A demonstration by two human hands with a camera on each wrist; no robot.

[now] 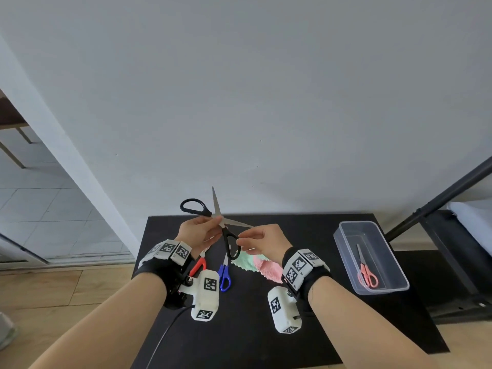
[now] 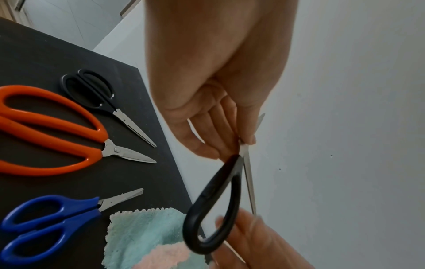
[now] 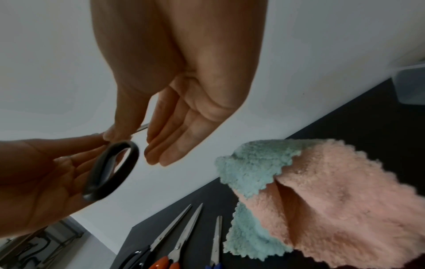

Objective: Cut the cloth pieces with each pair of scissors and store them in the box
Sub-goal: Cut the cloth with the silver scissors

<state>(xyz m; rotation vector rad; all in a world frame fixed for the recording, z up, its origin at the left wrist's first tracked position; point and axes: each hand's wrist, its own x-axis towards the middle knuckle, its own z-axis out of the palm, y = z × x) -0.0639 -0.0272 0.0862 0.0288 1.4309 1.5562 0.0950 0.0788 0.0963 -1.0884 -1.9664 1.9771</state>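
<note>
A large pair of black-handled scissors (image 1: 222,225) hangs spread wide open above the back of the black table (image 1: 292,315). My left hand (image 1: 213,222) pinches it near the pivot (image 2: 243,145). My right hand (image 1: 241,239) pinches the blade that points right, with the lower handle loop (image 3: 110,169) just beside it. Green cloth (image 1: 246,262) and pink cloth (image 1: 269,270) lie overlapped on the table under my right hand. At the right stands a clear plastic box (image 1: 343,235) with pink scissors (image 1: 366,272) inside.
Orange scissors (image 2: 57,136), blue scissors (image 2: 46,218) and small black scissors (image 2: 96,91) lie side by side on the table's left part. The grey wall runs directly behind the table. A black pole (image 1: 439,198) and stand are at the right.
</note>
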